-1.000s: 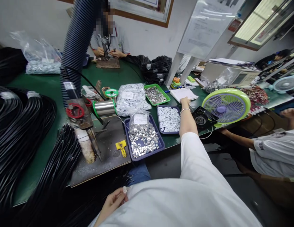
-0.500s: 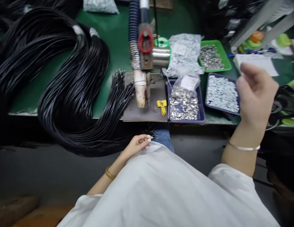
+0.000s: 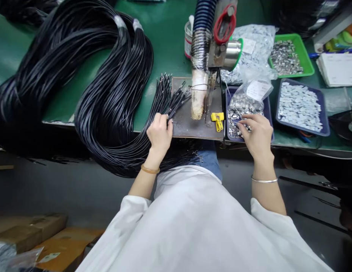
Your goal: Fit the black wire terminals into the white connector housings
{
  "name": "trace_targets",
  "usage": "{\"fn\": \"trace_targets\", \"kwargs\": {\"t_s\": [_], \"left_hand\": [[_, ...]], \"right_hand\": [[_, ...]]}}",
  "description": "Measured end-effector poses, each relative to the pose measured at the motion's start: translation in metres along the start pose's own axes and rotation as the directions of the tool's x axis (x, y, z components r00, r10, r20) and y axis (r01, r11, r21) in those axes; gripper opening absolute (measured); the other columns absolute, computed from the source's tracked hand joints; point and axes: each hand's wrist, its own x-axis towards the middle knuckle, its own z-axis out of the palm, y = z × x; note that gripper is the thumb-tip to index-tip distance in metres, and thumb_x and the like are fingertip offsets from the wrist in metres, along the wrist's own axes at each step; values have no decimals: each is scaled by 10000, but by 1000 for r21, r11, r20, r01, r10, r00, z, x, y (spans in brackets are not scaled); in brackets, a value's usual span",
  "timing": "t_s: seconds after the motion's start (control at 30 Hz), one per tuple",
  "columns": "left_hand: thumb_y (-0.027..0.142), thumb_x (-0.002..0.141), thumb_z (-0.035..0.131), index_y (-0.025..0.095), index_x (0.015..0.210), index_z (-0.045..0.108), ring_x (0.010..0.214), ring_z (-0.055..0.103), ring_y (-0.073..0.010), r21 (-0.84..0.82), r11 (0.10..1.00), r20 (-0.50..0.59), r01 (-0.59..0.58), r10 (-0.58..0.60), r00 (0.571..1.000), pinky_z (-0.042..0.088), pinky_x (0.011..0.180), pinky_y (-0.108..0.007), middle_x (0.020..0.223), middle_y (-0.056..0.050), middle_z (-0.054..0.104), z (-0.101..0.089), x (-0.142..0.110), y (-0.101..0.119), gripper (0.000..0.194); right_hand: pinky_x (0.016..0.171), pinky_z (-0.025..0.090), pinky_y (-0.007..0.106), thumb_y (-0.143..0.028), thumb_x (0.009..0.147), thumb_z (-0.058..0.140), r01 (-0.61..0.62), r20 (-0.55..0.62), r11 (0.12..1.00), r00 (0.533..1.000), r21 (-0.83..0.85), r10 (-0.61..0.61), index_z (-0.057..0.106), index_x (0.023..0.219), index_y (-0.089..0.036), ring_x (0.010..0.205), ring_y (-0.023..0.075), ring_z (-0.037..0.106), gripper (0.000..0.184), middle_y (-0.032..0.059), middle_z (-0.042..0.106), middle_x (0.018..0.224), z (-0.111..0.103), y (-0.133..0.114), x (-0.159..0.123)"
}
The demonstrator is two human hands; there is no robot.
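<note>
At the front edge of the bench, my left hand [image 3: 159,134] is closed on the end part of a black cable, beside a thick bundle of black cables [image 3: 113,109]. The stripped tips [image 3: 180,94] of more cables lie on a grey-brown board [image 3: 184,126]. My right hand [image 3: 258,132] reaches over a purple tray [image 3: 269,107] of small shiny metal connectors [image 3: 235,130]. Its thumb and index finger pinch together among these pieces; what they hold is too small to make out. A yellow clip-like piece [image 3: 217,120] lies on the board between my hands.
A wrapped hose [image 3: 200,75] hangs over the board, beside a solder wire spool [image 3: 233,54] and red-handled tool [image 3: 224,24]. To the right stand a tray of pale pieces [image 3: 300,107] and a green tray [image 3: 309,64]. Cardboard boxes [image 3: 59,245] sit on the floor at left.
My left hand has risen from my lap to the cable tips at the board. My right hand has come down and left, from above the pale pieces to the metal connectors. The view has shifted.
</note>
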Motion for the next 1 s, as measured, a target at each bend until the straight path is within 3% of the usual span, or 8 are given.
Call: {"fn": "trace_targets", "kwargs": {"t_s": [0.13, 0.27, 0.33, 0.43, 0.57, 0.7, 0.93, 1.0], "left_hand": [[163, 872, 594, 155, 933, 702, 839, 623, -236, -111, 991, -58, 74, -81, 995, 421, 777, -336, 925, -97, 657, 11, 32, -5, 124], [103, 797, 634, 165, 802, 615, 670, 539, -135, -460, 882, -232, 103, -231, 945, 421, 707, -304, 724, 7, 548, 9, 36, -8, 66], [71, 808, 594, 174, 797, 546, 588, 495, -83, -714, 693, -292, 100, -424, 857, 386, 611, -269, 658, 47, 503, 1, 28, -9, 115], [94, 886, 477, 202, 769, 484, 406, 305, -51, -953, 286, -100, 97, -603, 792, 224, 464, -238, 464, 89, 312, -19, 13, -9, 160], [341, 873, 621, 198, 751, 618, 331, 243, -58, -979, 0, 199, 205, -238, 951, 174, 384, -241, 380, 93, 304, -47, -4, -3, 188], [375, 722, 820, 201, 796, 736, 388, 390, -73, -947, 157, 304, 281, 151, 941, 301, 400, -231, 490, 23, 576, -54, -13, 24, 207], [341, 876, 649, 142, 916, 778, 492, 341, -66, -804, 455, 593, 384, 661, 460, 265, 477, -207, 532, 37, 491, -10, -46, 96, 241], [302, 838, 668, 132, 768, 759, 488, 345, -61, -782, 474, 622, 404, 615, 484, 263, 471, -198, 511, 43, 472, 7, -64, 104, 206]], "right_hand": [[975, 557, 465, -305, 903, 647, -14, -150, 946, 986, 325, 66, 665, 813, -249, 847, 202, 729, 107, 21, 756, 882, -29, -33, -4], [520, 517, 296, -324, 891, 663, 18, -287, 807, 939, 591, 189, 642, 840, -266, 392, 92, 482, 79, -77, 606, 582, -59, -65, -24], [457, 428, 256, -281, 874, 675, 68, -351, 899, 931, 433, 98, 668, 856, -274, 436, 91, 514, 20, -63, 622, 618, -65, -70, -31], [495, 404, 254, -229, 899, 621, 86, -262, 985, 964, 152, -44, 677, 1021, -279, 471, 91, 516, 143, -46, 652, 669, -58, -63, -31], [620, 446, 280, -285, 961, 514, -100, -5, 994, 995, 52, 101, 578, 1197, -250, 587, 143, 607, 247, -15, 689, 730, -36, -38, -16], [692, 441, 298, -280, 919, 545, -196, 166, 980, 966, -18, 196, 595, 905, -232, 719, 189, 652, 70, 25, 692, 780, -17, -13, -3], [695, 418, 309, -190, 818, 570, -141, 262, 990, 955, -20, 141, 539, 716, -230, 728, 184, 580, 114, 33, 633, 791, -6, -3, 13], [694, 408, 316, -172, 806, 557, -144, 258, 989, 955, -25, 145, 530, 705, -230, 716, 185, 554, 119, 35, 613, 772, -5, -3, 16]]}}
